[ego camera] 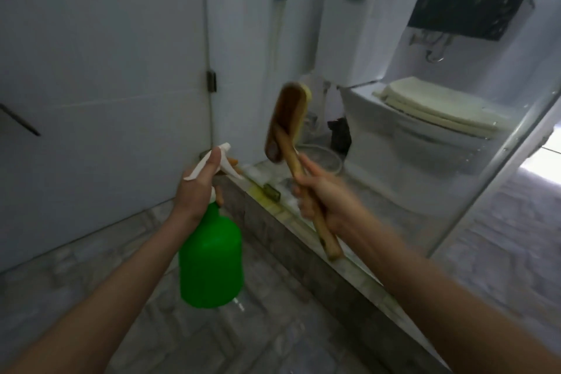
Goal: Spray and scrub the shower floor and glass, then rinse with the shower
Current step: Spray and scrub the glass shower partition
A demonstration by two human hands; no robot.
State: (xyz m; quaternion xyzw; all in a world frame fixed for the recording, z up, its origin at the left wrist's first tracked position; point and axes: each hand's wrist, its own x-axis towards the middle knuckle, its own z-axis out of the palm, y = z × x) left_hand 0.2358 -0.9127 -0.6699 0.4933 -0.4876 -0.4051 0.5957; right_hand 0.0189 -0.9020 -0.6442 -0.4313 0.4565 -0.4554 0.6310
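Obs. 1: The left hand (197, 188) is clenched around the neck of the green spray bottle (211, 258), just under its white trigger head (223, 158). We cannot tell whether a finger presses the trigger. The bottle hangs roughly upright in the air above the shower floor (212, 337), close to the inner edge of the stone curb (303, 240) and not touching it.

Obs. 2: The right hand (324, 200) grasps the wooden scrub brush (288, 121) around the middle of its handle. The handle end sticks out below the fist. The brush head points up and tilts slightly left, with pale bristles on its right side. Both hand and brush are blurred.

Obs. 3: We see the brush held above the curb, in front of the glass panel (501, 167). We cannot tell whether it is clear of the glass. Water drops dot the panel near its right edge.

Obs. 4: Beyond the curb stands a white toilet (425, 136), lid closed. A black basket (467, 12) hangs on the wall above it. A small greenish item (271, 191) sits on the curb top; it is too blurred for us to identify.
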